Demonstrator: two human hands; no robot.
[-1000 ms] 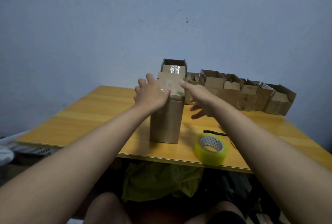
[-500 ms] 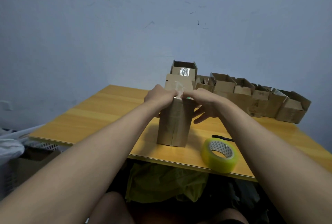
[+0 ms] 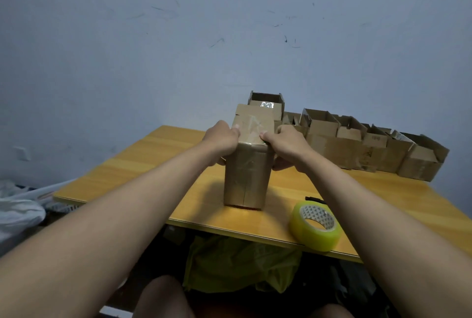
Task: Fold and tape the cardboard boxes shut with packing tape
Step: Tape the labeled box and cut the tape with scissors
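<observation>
A: Where is the box found?
B: It is stood upright near the front edge of the wooden table. Its top flaps are folded shut, and clear tape is seen across the top and down the front face.

A: How is it held?
B: The left hand is closed on the top left edge and the right hand on the top right edge, thumbs pressed on the lid. Each grip is narrow, clamped on the box.

A: And the tape roll?
B: It is laid flat at the table's front edge, right of the box and apart from it. A dark tool is seen just behind it, too small to be identified.

A: What is placed behind?
B: A row of open boxes is lined along the wall, with one more open box directly behind the held one.
</observation>
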